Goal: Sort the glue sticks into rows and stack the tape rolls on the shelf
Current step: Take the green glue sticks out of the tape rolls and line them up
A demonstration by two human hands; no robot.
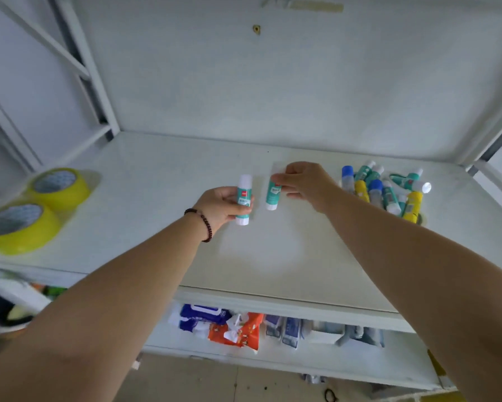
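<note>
Two teal-and-white glue sticks held over the white shelf (273, 256), centre of frame.

The left hand (223, 206) has its fingers clamped round one glue stick (243, 200), white cap pointing up-frame. The right hand (304, 184) pinches the second stick (273, 194) near its top. A mixed pile of sticks (386, 190) lies at right; two yellow tape rolls (35, 207) sit at left.

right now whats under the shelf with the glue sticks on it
A lower shelf holds packets: a blue-and-white one, an orange one and pale ones. The upper shelf and both arms cover the rest.
</note>
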